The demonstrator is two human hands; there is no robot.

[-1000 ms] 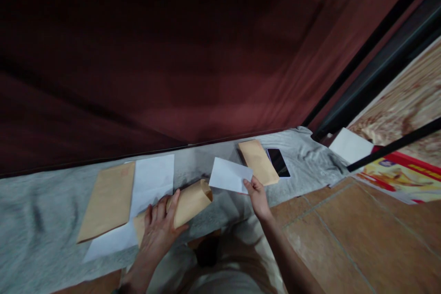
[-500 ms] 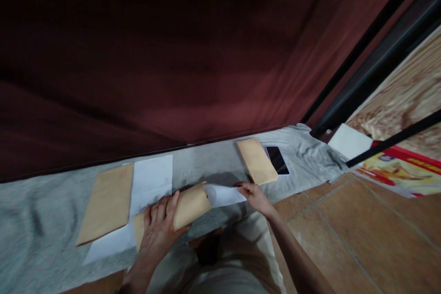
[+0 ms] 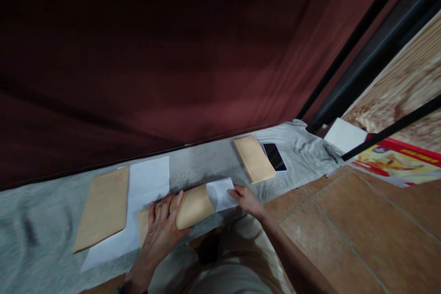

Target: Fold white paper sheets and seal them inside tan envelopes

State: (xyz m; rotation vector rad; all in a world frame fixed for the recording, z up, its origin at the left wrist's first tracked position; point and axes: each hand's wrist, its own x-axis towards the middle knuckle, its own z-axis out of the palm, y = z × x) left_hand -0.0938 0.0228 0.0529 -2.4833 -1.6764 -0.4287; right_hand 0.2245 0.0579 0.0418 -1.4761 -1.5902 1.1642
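The upper half of the view is filled by a dark red curtain (image 3: 172, 55), in which hardly any detail can be made out, and both forearms are cut off by the lower edge. How far the folded white paper (image 3: 220, 193) reaches into the brown envelope (image 3: 193, 206) cannot be told, because its left end is hidden in the open mouth of the envelope; only the right part is seen outside. The left end of this envelope is covered by the left hand (image 3: 161, 227), which is laid flat on it with the fingers stretched and a little spread. The right edge of the paper is pinched by the right hand (image 3: 245, 200), the fingers being closed narrowly on it; the fingertips under the paper are not visible. The brown envelope is lying on a grey cloth (image 3: 41, 239) spread on the tiled floor (image 3: 344, 239), just in front of the person's knees. To the left, a larger envelope (image 3: 101, 209) is laid partly over a white sheet (image 3: 148, 181); whether anything is inside it cannot be told. Farther right on the cloth, a second flat envelope (image 3: 254, 158) is placed just beside a dark phone (image 3: 274, 156). Beyond the cloth, a white card (image 3: 344, 135) and a red and yellow printed sheet (image 3: 396, 163) are partly hidden by a black bar (image 3: 389, 131).
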